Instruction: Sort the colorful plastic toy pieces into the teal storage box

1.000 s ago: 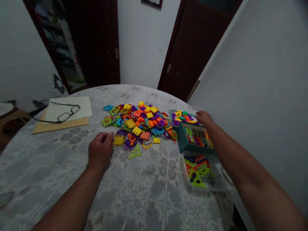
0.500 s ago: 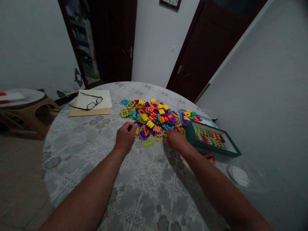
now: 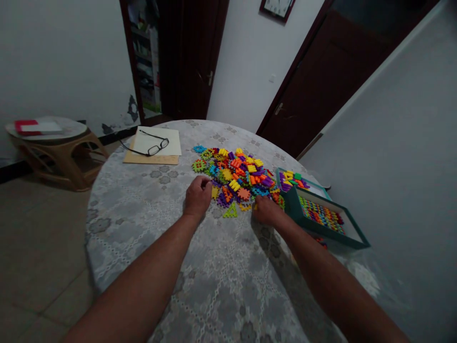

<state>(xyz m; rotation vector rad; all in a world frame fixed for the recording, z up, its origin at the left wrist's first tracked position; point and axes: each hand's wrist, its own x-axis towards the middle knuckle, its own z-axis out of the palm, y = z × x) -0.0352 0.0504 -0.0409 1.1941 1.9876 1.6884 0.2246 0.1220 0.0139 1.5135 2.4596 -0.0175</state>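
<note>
A heap of colourful plastic interlocking building pieces point(image 3: 228, 174) lies on the table. My left hand point(image 3: 198, 196) rests at its near left edge, fingers curled together beside a yellow piece point(image 3: 214, 192); what lies between the fingertips is hidden. At the near right edge, my right hand point(image 3: 264, 210) is closed, with a bit of a yellow building piece point(image 3: 255, 206) showing at its fingertips. A lime-green triangular piece point(image 3: 230, 210) lies flat between the hands, in front of an orange gear-shaped piece point(image 3: 243, 194).
A green box point(image 3: 323, 226) of lined-up colourful pieces stands at the right, before a shallow tray point(image 3: 323, 191) with loose ones. Glasses point(image 3: 154, 150) lie on paper point(image 3: 173, 138) at the far left. Clear plastic point(image 3: 378, 281) is at the right. A stool point(image 3: 71, 157) stands left.
The view has turned a little to the left, so the table and heap appear farther right. My right hand has drawn slightly nearer to me; my left hand keeps its place by the heap.
</note>
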